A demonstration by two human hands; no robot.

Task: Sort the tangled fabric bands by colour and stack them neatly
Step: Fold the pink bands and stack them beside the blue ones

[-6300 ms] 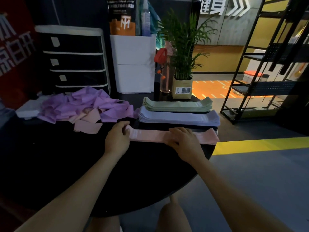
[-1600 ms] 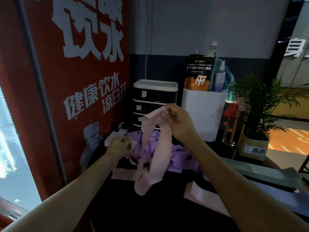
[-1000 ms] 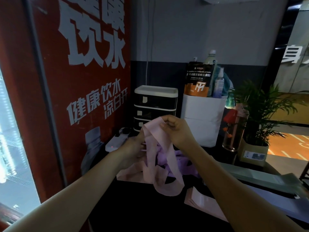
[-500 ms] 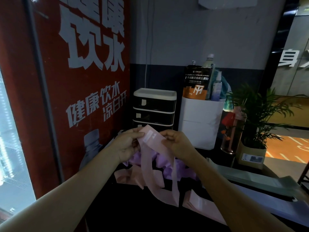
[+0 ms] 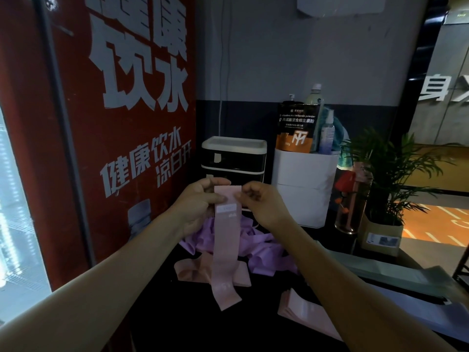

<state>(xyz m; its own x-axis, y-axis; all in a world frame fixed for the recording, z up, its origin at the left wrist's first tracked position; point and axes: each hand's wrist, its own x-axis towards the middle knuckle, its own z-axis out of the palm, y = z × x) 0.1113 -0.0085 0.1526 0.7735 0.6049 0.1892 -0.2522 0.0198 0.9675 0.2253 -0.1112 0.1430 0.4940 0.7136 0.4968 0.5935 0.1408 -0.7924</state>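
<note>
Both hands held one pale pink fabric band [image 5: 226, 240] up by its top edge.

The left hand [image 5: 200, 201] and right hand [image 5: 261, 201] pinched its upper corners; it hung straight over the tangled purple fabric bands [image 5: 264, 252] and loose pink bands [image 5: 190, 270] on the dark round counter [image 5: 177, 326], near the stacked pink bands [image 5: 302, 313].

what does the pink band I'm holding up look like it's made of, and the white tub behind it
Pink band: probably a soft, stretchy woven fabric with a matte finish; it hangs limp and flat from both hands and carries a small sewn-looking label. White tub: likely plastic, smooth with a slight sheen, moulded walls with a horizontal seam. Neither can be confirmed by look alone.
</note>
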